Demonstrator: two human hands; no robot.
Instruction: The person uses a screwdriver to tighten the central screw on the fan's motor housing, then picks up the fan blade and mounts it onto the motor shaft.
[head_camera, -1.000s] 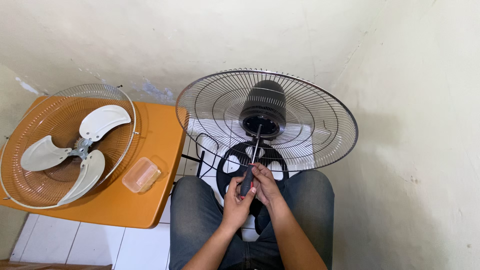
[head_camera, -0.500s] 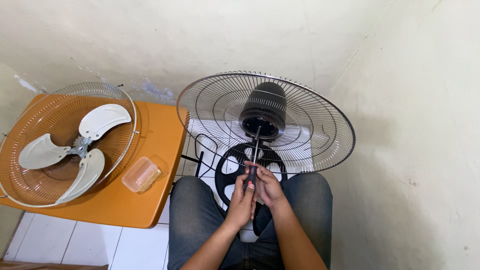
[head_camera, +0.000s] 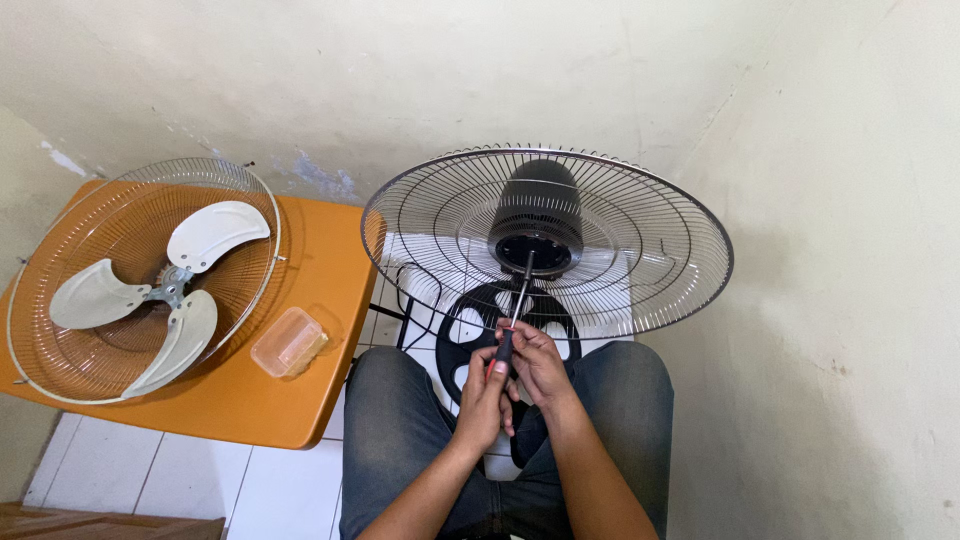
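- Both hands, left hand (head_camera: 486, 392) and right hand (head_camera: 536, 362), stay wrapped around the screwdriver (head_camera: 508, 338), now gripping higher on its handle.
- Its tip remains at the motor housing (head_camera: 536, 232) inside the rear fan guard (head_camera: 660, 262).

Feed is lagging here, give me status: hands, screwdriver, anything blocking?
Left hand and right hand both grip screwdriver. Tip at black motor housing, inside rear grille. Nothing blocking.

Bare forearms, no sleeves in view — faded blue-grey jeans (head_camera: 400, 430) on both legs.
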